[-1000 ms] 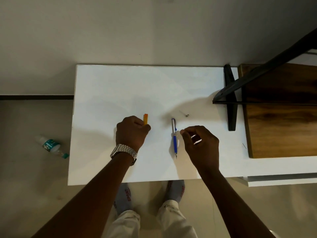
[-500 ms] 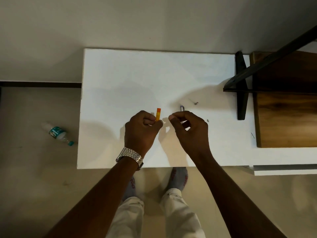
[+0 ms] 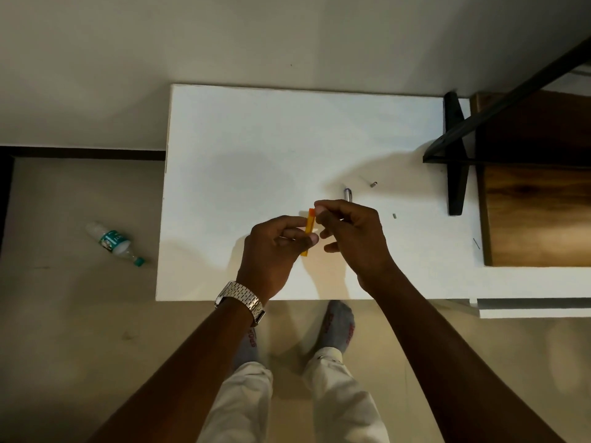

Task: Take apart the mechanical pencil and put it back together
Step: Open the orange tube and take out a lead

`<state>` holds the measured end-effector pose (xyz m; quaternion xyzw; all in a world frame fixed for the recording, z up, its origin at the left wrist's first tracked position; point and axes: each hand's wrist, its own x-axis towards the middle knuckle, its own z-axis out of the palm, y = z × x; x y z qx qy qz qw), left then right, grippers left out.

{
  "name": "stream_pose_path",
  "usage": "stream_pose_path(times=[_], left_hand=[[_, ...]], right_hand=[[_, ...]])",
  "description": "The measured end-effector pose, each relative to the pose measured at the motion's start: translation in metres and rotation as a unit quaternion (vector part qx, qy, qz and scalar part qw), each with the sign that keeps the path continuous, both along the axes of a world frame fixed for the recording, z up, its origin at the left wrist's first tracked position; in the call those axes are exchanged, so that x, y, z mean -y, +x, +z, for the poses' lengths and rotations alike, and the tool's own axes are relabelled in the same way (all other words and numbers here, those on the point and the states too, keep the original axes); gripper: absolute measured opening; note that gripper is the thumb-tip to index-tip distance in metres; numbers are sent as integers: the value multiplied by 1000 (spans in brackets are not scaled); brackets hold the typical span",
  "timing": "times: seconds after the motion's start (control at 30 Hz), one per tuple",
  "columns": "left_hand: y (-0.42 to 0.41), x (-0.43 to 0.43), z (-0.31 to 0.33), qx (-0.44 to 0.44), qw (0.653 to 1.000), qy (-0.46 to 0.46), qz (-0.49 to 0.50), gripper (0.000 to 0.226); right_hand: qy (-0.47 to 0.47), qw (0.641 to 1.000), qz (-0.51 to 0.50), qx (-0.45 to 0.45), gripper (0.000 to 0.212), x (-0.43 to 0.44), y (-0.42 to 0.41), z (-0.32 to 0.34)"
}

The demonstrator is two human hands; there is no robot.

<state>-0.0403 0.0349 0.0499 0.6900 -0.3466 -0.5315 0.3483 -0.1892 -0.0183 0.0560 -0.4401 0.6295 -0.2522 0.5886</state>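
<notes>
My left hand [image 3: 275,247] is closed around a slim yellow case with an orange top [image 3: 310,220], holding it upright above the white table [image 3: 256,148]. The thumb and forefinger of my right hand [image 3: 355,238] are pinched on the case's orange top end. The mechanical pencil [image 3: 347,195] lies on the table behind my right hand, which hides all but its silver end. A small metal part [image 3: 373,184] rests just beyond the pencil. A tiny grey piece [image 3: 394,215] lies to the right of my right hand.
A black stand foot [image 3: 455,155] and a wooden board [image 3: 537,212] occupy the table's right side. A thin dark sliver [image 3: 476,243] lies near the board's edge. A plastic bottle [image 3: 112,241] lies on the floor at the left.
My right hand left the blue pencil and moved left to the yellow case. My left hand lifted the case and turned it so more of it shows. The camera view shifted.
</notes>
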Motion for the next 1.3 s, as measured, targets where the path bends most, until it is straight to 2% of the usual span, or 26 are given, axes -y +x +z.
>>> stream_pose_path(times=[0.13,0.33,0.43,0.9,1.3], left_hand=[[2,-7,4,-11,1000,-4,-1,15],[11,-22,9,-26,1000,-8,13,12],[14,-25,13,-19,1000,-9,14,8],[30,-16,33,-27,999,-16,14,28],[41,-19,40,-39,999,-21,26,25]], right_hand=[[21,998,55,-7,18,2,2,5],[29,995,97,2,15,-3,9,17],[38,995,87,8,16,-5,14,23],[57,998,7,13,11,-6,38,42],[40,999,2,6,20,-9,51,53]])
